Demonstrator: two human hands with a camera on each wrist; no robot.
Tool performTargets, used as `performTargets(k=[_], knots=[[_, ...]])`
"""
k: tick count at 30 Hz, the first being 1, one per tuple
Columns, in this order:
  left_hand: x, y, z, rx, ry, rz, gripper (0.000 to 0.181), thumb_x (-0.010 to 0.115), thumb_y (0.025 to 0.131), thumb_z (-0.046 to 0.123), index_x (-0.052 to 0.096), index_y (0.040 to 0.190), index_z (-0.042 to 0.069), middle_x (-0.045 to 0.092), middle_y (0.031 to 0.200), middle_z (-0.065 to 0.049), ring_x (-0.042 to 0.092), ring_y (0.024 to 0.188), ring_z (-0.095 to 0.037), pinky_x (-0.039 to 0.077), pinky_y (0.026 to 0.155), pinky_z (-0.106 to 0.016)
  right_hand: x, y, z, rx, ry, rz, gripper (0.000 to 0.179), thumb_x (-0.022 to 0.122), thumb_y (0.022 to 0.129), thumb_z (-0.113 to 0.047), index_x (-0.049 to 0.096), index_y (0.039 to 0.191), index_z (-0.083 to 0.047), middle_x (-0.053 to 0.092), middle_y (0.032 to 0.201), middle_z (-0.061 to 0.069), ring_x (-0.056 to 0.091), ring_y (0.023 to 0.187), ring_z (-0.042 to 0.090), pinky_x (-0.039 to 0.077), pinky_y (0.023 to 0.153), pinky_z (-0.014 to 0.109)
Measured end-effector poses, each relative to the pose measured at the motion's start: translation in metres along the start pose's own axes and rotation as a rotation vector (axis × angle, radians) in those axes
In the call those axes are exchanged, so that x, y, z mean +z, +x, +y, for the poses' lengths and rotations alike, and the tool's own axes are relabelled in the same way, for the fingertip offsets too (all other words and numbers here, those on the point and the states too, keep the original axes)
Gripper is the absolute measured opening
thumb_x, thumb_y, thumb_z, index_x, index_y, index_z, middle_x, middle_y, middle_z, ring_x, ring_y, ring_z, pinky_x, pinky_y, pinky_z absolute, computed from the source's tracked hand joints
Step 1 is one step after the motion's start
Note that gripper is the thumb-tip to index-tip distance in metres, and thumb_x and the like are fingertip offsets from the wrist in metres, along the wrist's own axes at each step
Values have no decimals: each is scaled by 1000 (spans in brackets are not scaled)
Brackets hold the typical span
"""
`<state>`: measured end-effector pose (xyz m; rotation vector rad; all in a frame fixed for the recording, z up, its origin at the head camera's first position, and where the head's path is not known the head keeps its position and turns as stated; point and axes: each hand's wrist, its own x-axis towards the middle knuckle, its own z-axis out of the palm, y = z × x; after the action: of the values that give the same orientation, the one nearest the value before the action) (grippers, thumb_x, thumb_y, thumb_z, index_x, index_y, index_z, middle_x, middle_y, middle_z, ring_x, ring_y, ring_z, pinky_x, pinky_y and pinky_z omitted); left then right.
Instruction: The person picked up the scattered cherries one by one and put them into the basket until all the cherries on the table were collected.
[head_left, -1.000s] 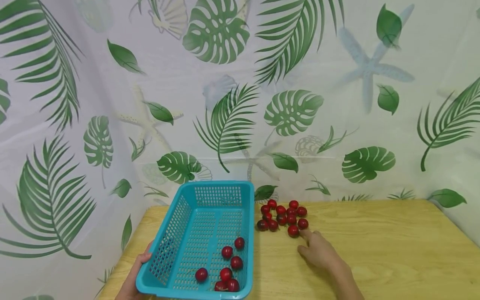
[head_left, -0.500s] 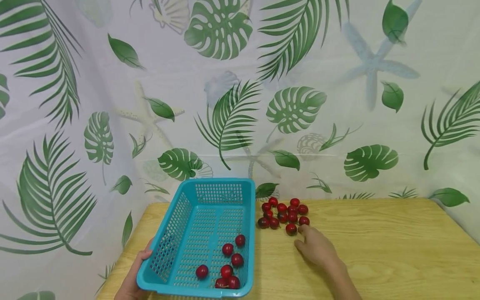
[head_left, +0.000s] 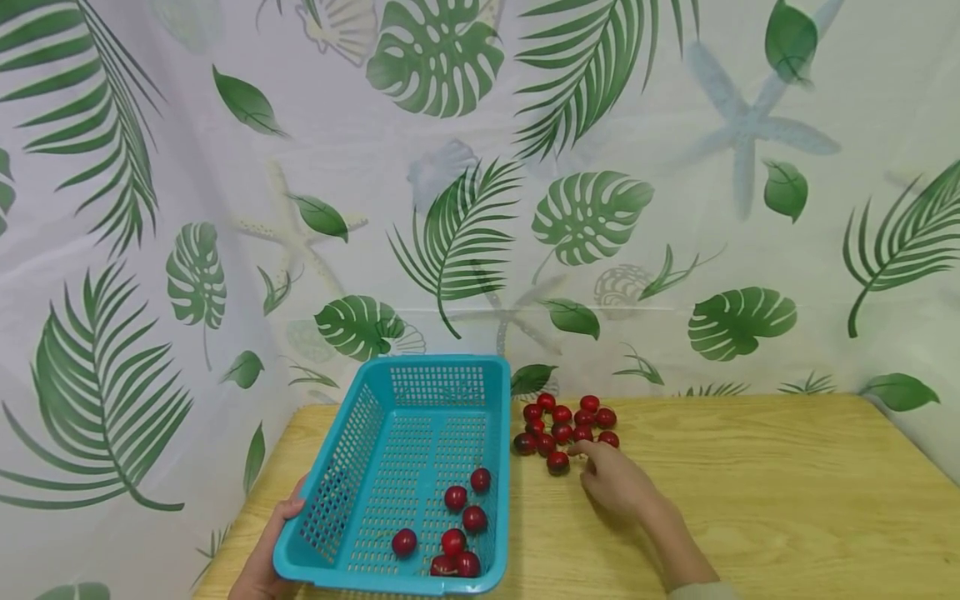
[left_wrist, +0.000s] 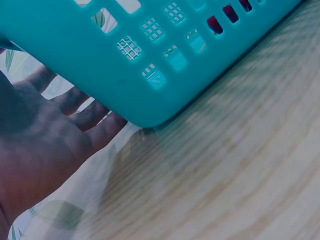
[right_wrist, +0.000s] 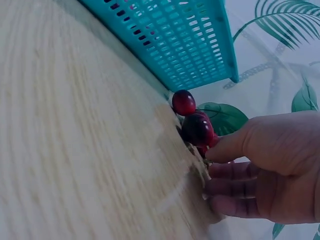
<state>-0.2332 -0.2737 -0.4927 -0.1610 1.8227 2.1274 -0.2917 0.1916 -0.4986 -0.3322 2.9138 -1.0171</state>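
Note:
The blue plastic basket [head_left: 322, 575] has perforated walls and tilts towards the camera, with several dark red cherries [head_left: 453, 542] inside. My left hand [head_left: 268, 546] holds its left side, thumb at the rim; in the left wrist view that hand's fingers [left_wrist: 102, 132] lie along the outside of the wall. My right hand [head_left: 618, 483] is over the table beside a loose group of cherries [head_left: 561, 433]. Its index finger reaches towards the nearest cherry [head_left: 558, 463], and the thumb stands apart from it. In the right wrist view the digits partly hide cherries [right_wrist: 197, 130]; contact there is unclear.
The wooden table [head_left: 787, 492] ends at a leaf-patterned sheet [head_left: 480, 250] hanging behind it. Another stretch of this sheet [head_left: 112, 333] hangs along the left side. The cherry group lies close to the basket's right wall.
My right hand has moved left, and the nearest cherry has shifted left, away from the others on the right. My left hand and the basket stay almost in place.

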Motion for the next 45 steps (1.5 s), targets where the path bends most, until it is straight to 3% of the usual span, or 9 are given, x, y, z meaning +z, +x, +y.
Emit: performTargets(k=[6,9,15,20,26,31,34,40,45], knots=[[-3,1,2,-4,32,-4,72,21,100,48,-7,160,19,-3,164,-23,12,144,-41,40,95,-33,1,10,-1,-54,-69,1,34,59,89,4,66,121,-1,71,109,11,63,90,23,52,79,43],[-5,2,1,-5,69,-5,73,21,100,49,-8,160,17,-4,164,-23,8,146,-42,36,98,-34,1,11,-1,-86,-123,-1,27,61,89,4,68,114,0,71,108,13,64,94,26,53,82,45],[-4,3,0,-13,55,7,73,23,100,50,-5,160,19,0,164,-23,12,145,-42,38,99,-37,2,9,3,-64,-167,19,8,66,88,-1,70,95,-4,70,88,5,61,76,17,53,72,41],[-4,2,1,-7,45,1,72,23,101,49,-4,160,20,0,165,-22,11,146,-41,38,99,-37,2,6,5,-62,-194,54,9,66,87,-1,70,87,-9,65,82,2,56,72,15,50,65,37],[-4,2,2,-20,35,-9,74,23,101,50,-10,159,19,-7,164,-23,7,146,-42,29,107,-47,-1,-4,3,-62,-191,109,7,67,88,-4,70,86,-11,53,93,10,49,63,18,44,56,35],[-4,3,3,-22,31,-13,75,23,101,51,-11,159,18,-8,164,-24,5,147,-44,25,110,-51,-2,-8,1,-53,-169,146,7,67,87,-4,70,89,-11,52,107,15,48,59,16,41,53,32],[-5,3,4,-25,25,-13,75,24,101,51,-10,159,19,-7,164,-24,4,147,-44,24,111,-52,-4,-7,-1,-60,-192,164,6,68,86,-5,70,90,-10,53,106,13,50,63,16,44,56,32],[-6,1,4,-54,-5,-78,79,26,101,55,-19,157,21,-12,163,-24,6,145,-46,27,110,-52,-10,-8,-12,-60,-181,168,2,72,85,-7,71,86,-8,60,90,2,58,76,15,51,66,37],[-8,0,5,-67,-48,-179,76,24,102,56,-22,155,29,-12,163,-23,20,142,-41,35,106,-50,-16,-8,-26,-85,-157,186,5,71,87,-8,69,84,-11,61,84,-3,57,75,10,50,65,33]])
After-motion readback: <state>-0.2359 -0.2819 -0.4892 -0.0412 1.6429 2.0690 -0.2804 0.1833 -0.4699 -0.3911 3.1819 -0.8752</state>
